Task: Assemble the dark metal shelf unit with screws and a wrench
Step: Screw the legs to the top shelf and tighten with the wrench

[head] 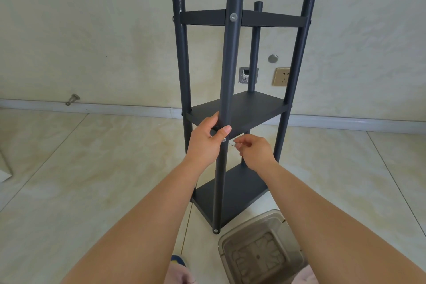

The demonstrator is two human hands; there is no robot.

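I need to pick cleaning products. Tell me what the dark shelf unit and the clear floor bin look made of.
Dark shelf unit: seemingly painted metal; tubular posts show a satin sheen, with silver screw heads.
Clear, brownish floor bin: likely translucent plastic; its moulded base pattern shows through.

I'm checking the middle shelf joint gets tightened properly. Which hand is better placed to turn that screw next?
The right hand. It already pinches the small wrench right beside the screw on the front post. The left hand grips that post at the middle shelf, steadying it.
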